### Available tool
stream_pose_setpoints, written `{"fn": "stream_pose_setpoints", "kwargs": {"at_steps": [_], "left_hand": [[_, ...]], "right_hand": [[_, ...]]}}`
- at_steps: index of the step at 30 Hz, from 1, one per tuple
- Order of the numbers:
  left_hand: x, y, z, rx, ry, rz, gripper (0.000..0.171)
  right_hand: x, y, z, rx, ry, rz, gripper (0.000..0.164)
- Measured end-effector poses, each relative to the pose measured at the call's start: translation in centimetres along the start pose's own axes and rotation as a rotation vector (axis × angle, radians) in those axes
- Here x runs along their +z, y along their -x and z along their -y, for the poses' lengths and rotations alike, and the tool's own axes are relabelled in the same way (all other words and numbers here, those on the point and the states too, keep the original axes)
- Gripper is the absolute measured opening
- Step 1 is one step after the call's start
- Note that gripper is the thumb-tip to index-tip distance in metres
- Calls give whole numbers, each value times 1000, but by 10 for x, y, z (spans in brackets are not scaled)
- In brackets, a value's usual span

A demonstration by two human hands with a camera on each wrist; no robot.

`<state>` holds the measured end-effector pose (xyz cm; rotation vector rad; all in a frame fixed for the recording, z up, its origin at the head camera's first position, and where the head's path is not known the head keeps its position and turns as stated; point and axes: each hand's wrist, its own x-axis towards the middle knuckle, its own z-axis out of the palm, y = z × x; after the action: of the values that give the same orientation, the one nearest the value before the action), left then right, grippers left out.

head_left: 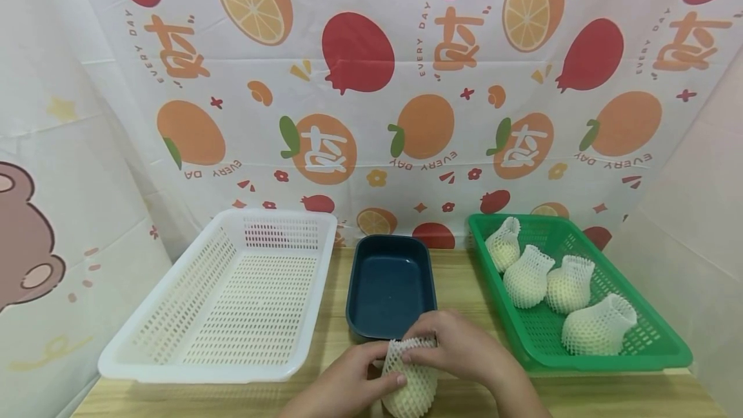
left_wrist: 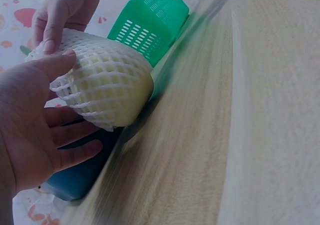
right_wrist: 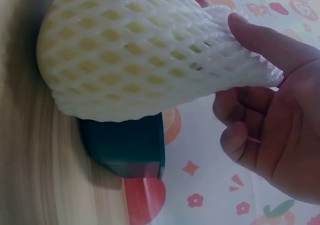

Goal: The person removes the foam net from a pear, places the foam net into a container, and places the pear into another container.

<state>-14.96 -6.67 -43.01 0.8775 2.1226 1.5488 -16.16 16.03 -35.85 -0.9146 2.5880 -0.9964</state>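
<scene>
Behind the pale wood-grain table (head_left: 455, 276) hangs a white fabric backdrop printed with fruit (head_left: 371, 105). A rounded pale-yellow fruit (left_wrist: 140, 99) in a white foam-mesh sleeve (head_left: 415, 382) sits between the hands, just nearer than the dark blue rectangular tray (head_left: 391, 295). The left hand's (head_left: 351, 376) grip pinches the sleeve's side, thumb in front; the right hand's (head_left: 458, 344) pinches its open rim. Working that rim well likely means easing the mesh evenly, without tearing it, while the left steadies the fruit. Farther out stand a white perforated plastic basket (head_left: 200, 371) and a green one (head_left: 627, 362) holding four sleeved fruits (head_left: 525, 282).
</scene>
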Motion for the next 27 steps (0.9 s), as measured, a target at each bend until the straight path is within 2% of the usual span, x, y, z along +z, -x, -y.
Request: {"fn": "stream_pose_setpoints", "kwargs": {"at_steps": [6,11,21,27], "left_hand": [[-1,-1,-2,0,-28,-50,26],[0,-2,-2,-10,-28,-91,25],[2,-2,-1,24,-35,-69,31],[2,-2,0,34,-55,-101,29]], "right_hand": [[-5,3,-2,35,-21,35,23],[-6,4,-2,22,-22,23,19],[-4,5,0,-20,-25,-12,17],[-4,5,0,-22,-43,-24,16]]}}
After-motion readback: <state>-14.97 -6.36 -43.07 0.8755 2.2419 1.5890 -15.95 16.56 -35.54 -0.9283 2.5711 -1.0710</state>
